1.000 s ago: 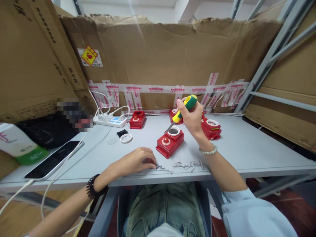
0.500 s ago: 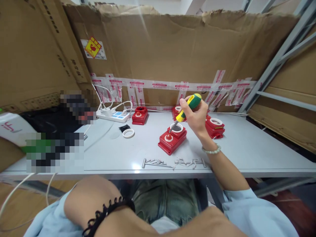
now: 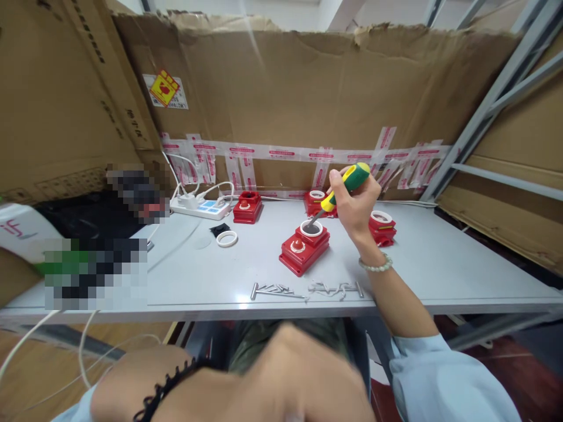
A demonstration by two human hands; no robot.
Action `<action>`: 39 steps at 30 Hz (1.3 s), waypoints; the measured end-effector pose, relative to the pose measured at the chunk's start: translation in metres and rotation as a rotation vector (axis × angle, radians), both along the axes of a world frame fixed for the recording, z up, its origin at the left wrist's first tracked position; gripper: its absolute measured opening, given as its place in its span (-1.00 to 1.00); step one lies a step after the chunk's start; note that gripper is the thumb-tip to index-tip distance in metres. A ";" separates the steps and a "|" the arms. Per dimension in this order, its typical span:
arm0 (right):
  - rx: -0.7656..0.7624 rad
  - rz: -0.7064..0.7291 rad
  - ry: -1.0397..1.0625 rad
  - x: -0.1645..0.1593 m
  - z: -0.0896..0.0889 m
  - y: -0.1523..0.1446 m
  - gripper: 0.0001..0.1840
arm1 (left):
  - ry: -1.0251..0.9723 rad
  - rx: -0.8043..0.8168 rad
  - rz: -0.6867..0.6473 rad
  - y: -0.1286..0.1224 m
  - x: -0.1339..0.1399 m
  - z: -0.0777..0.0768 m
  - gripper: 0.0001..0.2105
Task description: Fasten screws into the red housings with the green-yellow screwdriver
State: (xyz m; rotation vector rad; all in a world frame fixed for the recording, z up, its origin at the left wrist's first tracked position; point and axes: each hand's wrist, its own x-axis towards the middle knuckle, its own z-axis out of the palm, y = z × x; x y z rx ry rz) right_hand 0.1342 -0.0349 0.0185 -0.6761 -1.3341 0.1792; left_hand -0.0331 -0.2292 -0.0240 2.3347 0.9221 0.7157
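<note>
Wrapped around the green and yellow handle of a screwdriver (image 3: 350, 183), my right hand (image 3: 357, 206) is above the table. Its shaft slants down into the white ring (image 3: 311, 221) on a red housing (image 3: 303, 253). A round red knob (image 3: 298, 245) stands at the housing's near end; no hand steadies it. My left hand (image 3: 303, 375) is a blur below the table edge, close to the camera, so its fingers cannot be made out. Along the front edge lie a T-handled metal rod (image 3: 254, 291), several small metal screws (image 3: 275, 288) and another T-handled rod (image 3: 360, 289).
More red housings stand at the back left (image 3: 247, 210), back middle (image 3: 313, 205) and right (image 3: 382, 231). A loose white ring (image 3: 227, 244) lies beside a small black piece (image 3: 219, 229). Behind them are a power strip (image 3: 202, 207) with cables and a cardboard wall (image 3: 281, 88).
The screwdriver's tip has moved from beside the red knob into the white ring, with my right hand shifting slightly right. My left hand has swung up into view at the bottom.
</note>
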 end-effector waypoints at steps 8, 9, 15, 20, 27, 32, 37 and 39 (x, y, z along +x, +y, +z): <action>0.074 -0.139 -0.159 0.013 0.000 0.006 -0.68 | -0.021 0.220 0.460 0.141 0.023 -0.024 -0.21; 0.071 -0.142 -0.175 0.013 0.000 0.006 -0.69 | 0.018 0.182 0.453 0.151 0.021 -0.030 -0.16; 0.007 -0.112 -0.255 0.013 -0.003 0.009 -0.69 | 0.137 0.043 0.287 0.171 -0.002 -0.031 -0.31; -0.073 -0.062 -0.333 0.011 -0.008 0.014 -0.67 | 0.065 0.001 0.149 0.178 -0.029 -0.016 -0.31; -0.464 0.196 -0.478 0.021 -0.007 0.017 -0.69 | -0.222 -0.053 0.224 0.197 -0.055 -0.001 -0.28; -0.676 0.405 -0.960 0.024 -0.007 0.011 -0.45 | -0.277 -0.019 0.388 0.208 -0.072 -0.007 -0.26; -0.624 0.407 -1.118 0.020 -0.017 0.016 -0.54 | -0.347 0.062 0.479 0.210 -0.086 -0.001 -0.31; -0.612 0.418 -1.097 0.019 -0.019 0.017 -0.59 | -0.403 0.116 0.528 0.211 -0.094 0.004 -0.33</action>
